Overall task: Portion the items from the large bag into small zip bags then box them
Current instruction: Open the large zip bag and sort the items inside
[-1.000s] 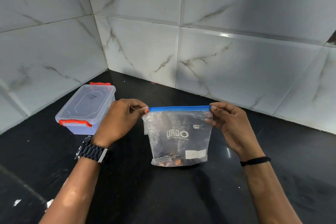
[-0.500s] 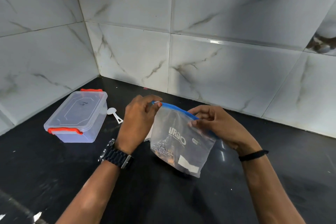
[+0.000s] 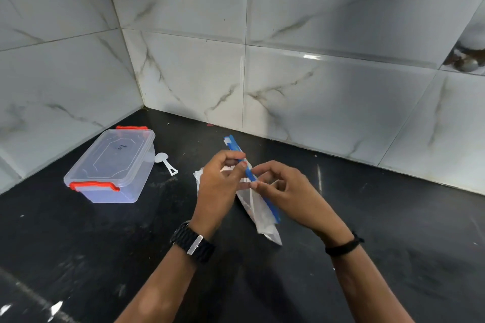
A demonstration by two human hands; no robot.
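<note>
Two hands meet on one large zip bag, held just above the black bench in front of the person. The left hand pinches the blue zip strip with thumb and curled fingers; the right hand pinches the same strip lower down, fingers bent round it. Judging by its sag, the bag is thin, limp film, light and rather slippery, so the stiffer strip is the sound place to grip. The strip's long axis runs from far-left to near-right, the pouch drooping toward the bench. A lidded plastic box with red clips and a white scoop lie to the left.
</note>
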